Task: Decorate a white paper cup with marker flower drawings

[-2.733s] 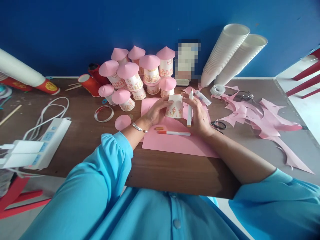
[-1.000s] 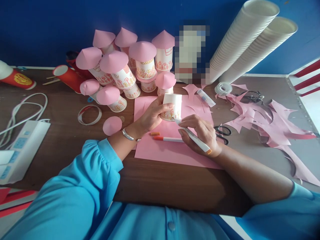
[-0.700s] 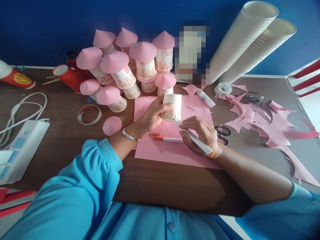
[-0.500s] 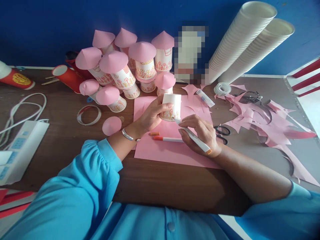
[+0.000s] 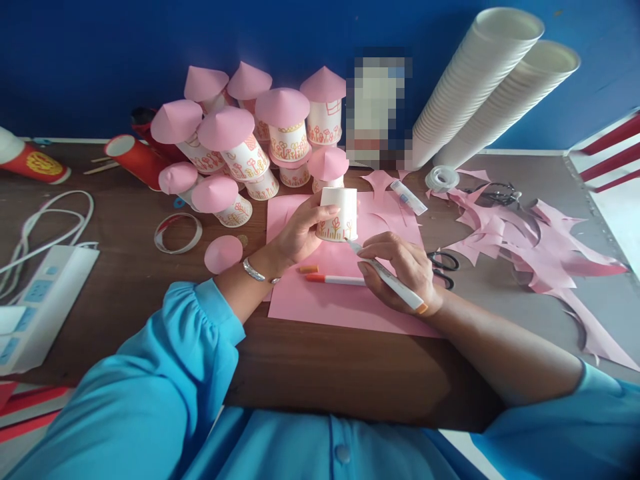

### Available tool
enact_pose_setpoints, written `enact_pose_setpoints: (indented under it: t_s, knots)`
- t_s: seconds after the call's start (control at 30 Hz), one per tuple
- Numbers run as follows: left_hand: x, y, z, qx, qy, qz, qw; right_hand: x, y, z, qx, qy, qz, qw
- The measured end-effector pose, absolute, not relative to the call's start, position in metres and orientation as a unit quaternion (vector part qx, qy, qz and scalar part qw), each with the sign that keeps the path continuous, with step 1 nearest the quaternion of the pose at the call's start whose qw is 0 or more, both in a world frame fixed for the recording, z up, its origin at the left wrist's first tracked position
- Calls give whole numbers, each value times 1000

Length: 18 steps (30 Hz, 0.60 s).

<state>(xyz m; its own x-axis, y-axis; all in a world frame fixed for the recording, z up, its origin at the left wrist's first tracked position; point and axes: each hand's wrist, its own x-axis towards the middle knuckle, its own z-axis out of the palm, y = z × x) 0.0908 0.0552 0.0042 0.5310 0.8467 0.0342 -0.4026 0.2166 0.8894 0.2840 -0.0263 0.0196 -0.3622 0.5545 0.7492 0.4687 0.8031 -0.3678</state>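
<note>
My left hand is closed round a white paper cup, held upside down above pink paper. Flowers and grass are drawn in orange and red along the cup's lower edge. In my right hand is an uncapped marker with a white barrel and orange end, its tip close to the cup's rim. Whether the tip touches the cup I cannot tell. Beneath the hands, a red-capped marker and a loose orange cap lie on the paper.
Cups with pink cone roofs stand at the back. Tall cup stacks lean behind right, near clear tape, a glue tube, scissors and pink scraps. A tape roll and power strip lie left.
The cup in my left hand has shifted slightly left and turned a little. The marker tip now sits slightly lower, by the cup's rim. The whole view has shifted slightly.
</note>
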Motion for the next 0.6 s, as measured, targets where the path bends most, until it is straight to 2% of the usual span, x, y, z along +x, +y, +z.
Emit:
enact_pose_setpoints:
  t_s: [0.6]
  knots:
    - [91,55,5,452,237,416,753,283,-25,17,-300,-825,46,477]
